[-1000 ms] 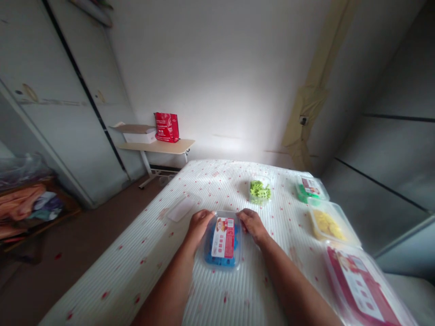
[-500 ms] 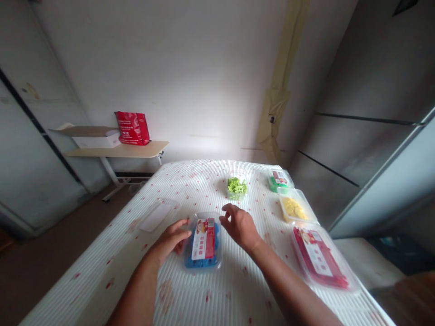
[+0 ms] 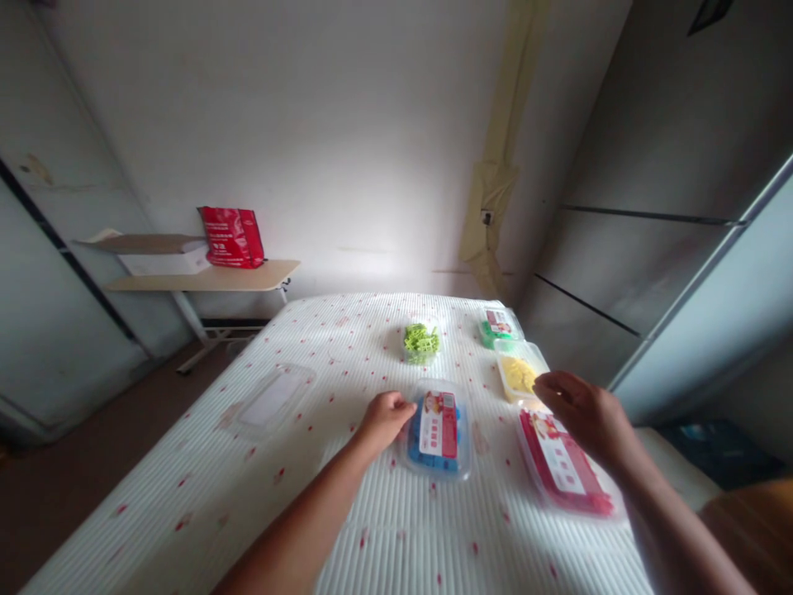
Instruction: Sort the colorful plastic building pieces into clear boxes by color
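Observation:
A clear lidded plastic box of blue pieces, with a red and white label on its lid, lies flat on the table. My left hand pinches its left rim, fingers closed. My right hand hovers at the right, fingers loosely stretched and partly apart, with nothing seen in them. Below it lies a lidded box of red pieces, whose far right part the hand covers. Just left of its fingertips stands a box of yellow pieces. Whether the fingertips touch either box I cannot tell.
A box of light green pieces stands at mid-table, and a labelled box of darker green pieces at the far right. A clear lid lies at the left. Behind, a side table holds a red bag and a white carton.
The blue box has slid right with my left hand at its rim. My right hand has left the blue box's side and moved right, over the red box.

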Demonstrator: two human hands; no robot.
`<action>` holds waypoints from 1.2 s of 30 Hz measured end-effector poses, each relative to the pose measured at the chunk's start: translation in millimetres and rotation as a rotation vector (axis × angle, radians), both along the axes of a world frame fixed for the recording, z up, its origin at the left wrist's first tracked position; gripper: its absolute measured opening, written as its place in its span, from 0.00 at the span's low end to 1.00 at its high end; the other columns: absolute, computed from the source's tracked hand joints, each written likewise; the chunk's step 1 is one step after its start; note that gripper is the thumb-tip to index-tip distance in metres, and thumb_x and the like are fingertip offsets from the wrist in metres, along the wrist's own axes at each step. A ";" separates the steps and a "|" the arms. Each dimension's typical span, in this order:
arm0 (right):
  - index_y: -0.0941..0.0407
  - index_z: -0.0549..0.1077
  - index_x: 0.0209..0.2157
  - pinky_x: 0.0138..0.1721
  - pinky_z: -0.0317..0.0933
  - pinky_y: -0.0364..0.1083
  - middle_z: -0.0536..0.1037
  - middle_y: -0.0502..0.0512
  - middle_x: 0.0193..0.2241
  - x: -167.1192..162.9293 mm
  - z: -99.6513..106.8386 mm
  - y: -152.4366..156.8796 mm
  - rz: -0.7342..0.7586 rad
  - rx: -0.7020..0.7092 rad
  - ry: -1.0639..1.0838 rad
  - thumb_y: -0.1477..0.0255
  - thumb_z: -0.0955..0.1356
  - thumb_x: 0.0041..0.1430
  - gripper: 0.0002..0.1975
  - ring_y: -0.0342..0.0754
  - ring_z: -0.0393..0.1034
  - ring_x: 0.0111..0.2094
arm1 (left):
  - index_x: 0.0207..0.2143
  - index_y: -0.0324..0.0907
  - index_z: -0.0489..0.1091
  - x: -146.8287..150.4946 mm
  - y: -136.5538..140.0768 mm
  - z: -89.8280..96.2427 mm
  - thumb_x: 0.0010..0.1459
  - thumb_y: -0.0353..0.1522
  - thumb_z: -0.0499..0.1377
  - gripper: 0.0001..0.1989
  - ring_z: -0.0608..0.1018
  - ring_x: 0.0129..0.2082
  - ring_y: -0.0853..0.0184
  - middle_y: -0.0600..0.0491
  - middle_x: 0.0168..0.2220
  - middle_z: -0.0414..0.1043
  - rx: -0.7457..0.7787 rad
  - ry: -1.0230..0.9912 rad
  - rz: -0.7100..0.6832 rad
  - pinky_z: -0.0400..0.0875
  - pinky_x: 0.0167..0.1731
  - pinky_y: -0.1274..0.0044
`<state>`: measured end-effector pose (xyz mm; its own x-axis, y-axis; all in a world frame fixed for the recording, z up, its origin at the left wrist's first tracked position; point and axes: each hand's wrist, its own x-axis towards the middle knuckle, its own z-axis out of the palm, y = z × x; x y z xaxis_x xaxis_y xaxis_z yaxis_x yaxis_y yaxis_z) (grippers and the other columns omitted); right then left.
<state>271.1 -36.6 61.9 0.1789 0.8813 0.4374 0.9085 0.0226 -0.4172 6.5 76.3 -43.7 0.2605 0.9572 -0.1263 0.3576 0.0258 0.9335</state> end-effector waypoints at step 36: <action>0.56 0.74 0.27 0.23 0.62 0.38 0.77 0.51 0.25 17.9 -12.5 -3.5 0.005 -0.065 0.156 0.58 0.61 0.52 0.17 0.43 0.70 0.23 | 0.41 0.48 0.67 36.4 72.4 28.1 0.53 0.38 0.54 0.12 0.72 0.36 0.66 0.52 0.39 0.65 0.536 0.786 0.169 0.64 0.31 0.78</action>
